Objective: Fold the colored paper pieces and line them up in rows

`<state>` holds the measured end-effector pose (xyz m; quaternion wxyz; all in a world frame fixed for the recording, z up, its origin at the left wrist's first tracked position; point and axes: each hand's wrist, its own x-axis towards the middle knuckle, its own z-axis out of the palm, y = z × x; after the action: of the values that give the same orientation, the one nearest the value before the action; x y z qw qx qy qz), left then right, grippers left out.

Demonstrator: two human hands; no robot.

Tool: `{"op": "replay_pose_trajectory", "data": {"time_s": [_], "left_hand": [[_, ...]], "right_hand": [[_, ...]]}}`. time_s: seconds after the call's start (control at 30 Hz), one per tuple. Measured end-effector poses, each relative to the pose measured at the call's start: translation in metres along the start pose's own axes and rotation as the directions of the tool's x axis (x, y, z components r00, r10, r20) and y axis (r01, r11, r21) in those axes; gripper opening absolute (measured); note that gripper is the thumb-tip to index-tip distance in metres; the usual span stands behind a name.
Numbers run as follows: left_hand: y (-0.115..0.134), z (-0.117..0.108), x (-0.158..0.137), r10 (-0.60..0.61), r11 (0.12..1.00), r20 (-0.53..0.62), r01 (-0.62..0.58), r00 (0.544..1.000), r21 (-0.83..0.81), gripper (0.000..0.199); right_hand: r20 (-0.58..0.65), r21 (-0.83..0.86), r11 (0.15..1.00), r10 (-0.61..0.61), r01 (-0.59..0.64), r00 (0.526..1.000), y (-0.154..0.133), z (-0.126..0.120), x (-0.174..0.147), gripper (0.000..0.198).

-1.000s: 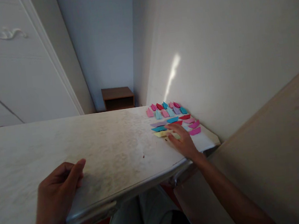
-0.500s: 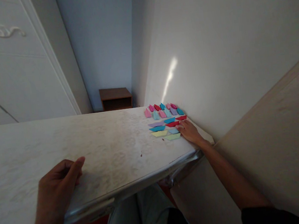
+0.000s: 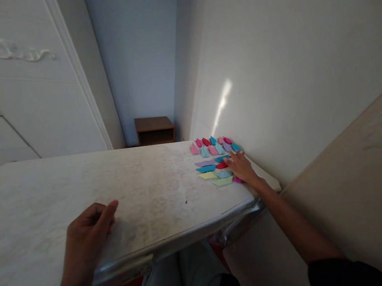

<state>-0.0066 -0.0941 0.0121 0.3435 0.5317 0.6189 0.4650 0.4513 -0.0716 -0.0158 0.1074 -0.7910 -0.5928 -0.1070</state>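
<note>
My right hand [image 3: 242, 167] lies over the right edge of a group of folded paper pieces, its fingers stretched out across a red folded paper piece [image 3: 221, 165] and a blue one [image 3: 222, 159]. Part of a magenta piece [image 3: 237, 180] shows beside the wrist. Left of the hand are a lilac piece [image 3: 205, 163], a yellow piece [image 3: 208, 175] and a pale green piece [image 3: 223, 182], all lying flat. Farther back, pointed pieces such as a pink one [image 3: 194, 149] sit in two rows. My left hand [image 3: 88, 233] is curled closed above the table, apart from the paper.
The stained white table [image 3: 140, 180] runs from the left to the wall [image 3: 273, 84] on the right. A small brown open cabinet [image 3: 154, 124] stands beyond its far edge. White cabinetry [image 3: 36, 100] rises at the far left. A dark speck [image 3: 186, 201] lies on the tabletop.
My right hand has shifted slightly back over the red and blue pieces, uncovering the magenta piece near the wrist. The view has turned a little left; my left hand stays curled.
</note>
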Motion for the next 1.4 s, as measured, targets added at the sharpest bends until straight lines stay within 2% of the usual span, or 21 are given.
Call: {"op": "replay_pose_trajectory", "data": {"time_s": [0.17,0.27,0.57,0.8,1.1,1.4], "left_hand": [[-0.001,-0.001,0.001,0.055,0.997,0.023,-0.056,0.998,0.050,0.040],[-0.001,-0.001,0.002,0.065,0.996,0.017,-0.066,0.998,0.065,0.040],[-0.007,0.004,0.008,0.149,0.982,0.007,-0.149,0.989,0.114,0.039],[-0.012,0.008,0.011,0.179,0.977,-0.001,-0.177,0.984,0.120,0.038],[-0.014,0.011,0.011,0.186,0.980,-0.016,-0.184,0.982,0.079,0.035],[-0.014,0.012,0.013,0.194,0.979,-0.050,-0.190,0.980,0.069,0.032]], "right_hand": [[0.121,0.022,0.998,-0.061,0.059,0.991,-0.021,-0.002,0.001,0.057],[0.137,0.010,0.995,-0.102,0.102,0.985,-0.035,-0.002,-0.010,0.057],[0.106,0.014,0.984,-0.176,0.176,0.979,-0.071,-0.008,-0.037,0.052],[0.050,0.048,0.965,-0.261,0.258,0.964,-0.125,-0.006,-0.043,0.049],[0.008,0.128,0.901,-0.420,0.416,0.907,-0.197,-0.007,-0.040,0.045],[-0.076,0.249,0.817,-0.518,0.520,0.852,-0.241,0.002,-0.029,0.043]]}}
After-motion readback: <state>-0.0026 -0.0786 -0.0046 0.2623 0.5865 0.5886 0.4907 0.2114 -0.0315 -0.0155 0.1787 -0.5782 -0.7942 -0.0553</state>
